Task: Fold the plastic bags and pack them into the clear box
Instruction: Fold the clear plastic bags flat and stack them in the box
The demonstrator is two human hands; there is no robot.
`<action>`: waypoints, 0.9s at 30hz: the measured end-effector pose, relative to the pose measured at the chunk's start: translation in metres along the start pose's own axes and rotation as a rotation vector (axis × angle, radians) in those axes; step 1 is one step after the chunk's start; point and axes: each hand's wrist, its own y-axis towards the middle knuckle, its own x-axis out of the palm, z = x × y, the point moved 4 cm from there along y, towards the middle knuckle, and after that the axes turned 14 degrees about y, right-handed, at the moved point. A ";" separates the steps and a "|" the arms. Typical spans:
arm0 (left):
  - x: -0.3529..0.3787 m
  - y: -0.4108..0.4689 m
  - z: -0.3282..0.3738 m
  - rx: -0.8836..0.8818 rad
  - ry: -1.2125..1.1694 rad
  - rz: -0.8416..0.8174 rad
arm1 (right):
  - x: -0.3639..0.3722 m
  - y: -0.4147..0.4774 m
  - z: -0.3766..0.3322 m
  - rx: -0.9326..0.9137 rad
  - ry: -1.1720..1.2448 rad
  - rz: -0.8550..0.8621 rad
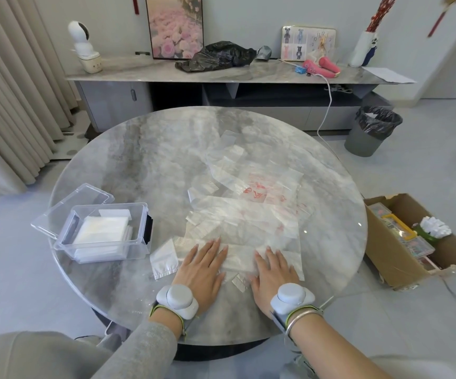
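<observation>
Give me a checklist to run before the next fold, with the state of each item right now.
1. Both hands flat on the plastic bag: left hand and right hand press it with straight fingers. Ok.
2. Bag smooth and squared: clear film, creases unreadable. Cannot tell.
3. Bag clear of the loose pile: the pile overlaps its far edge. Not ok.
4. Open clear box: lid off, lying beside it. Ok.
5. Room left in the box above the folded bags: cannot tell.
</observation>
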 end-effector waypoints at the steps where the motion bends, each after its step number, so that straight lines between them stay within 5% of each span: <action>1: -0.003 0.001 -0.001 0.000 -0.017 0.003 | -0.004 -0.001 -0.001 -0.009 -0.006 0.036; 6: -0.013 0.002 -0.004 -0.013 -0.039 0.076 | -0.022 -0.002 -0.008 -0.073 -0.101 0.165; 14: -0.021 0.003 -0.004 0.043 -0.058 0.186 | -0.021 0.000 -0.021 -0.260 -0.154 0.104; 27: -0.028 0.002 -0.010 -0.043 -0.023 0.265 | -0.022 -0.001 -0.025 -0.271 -0.210 0.138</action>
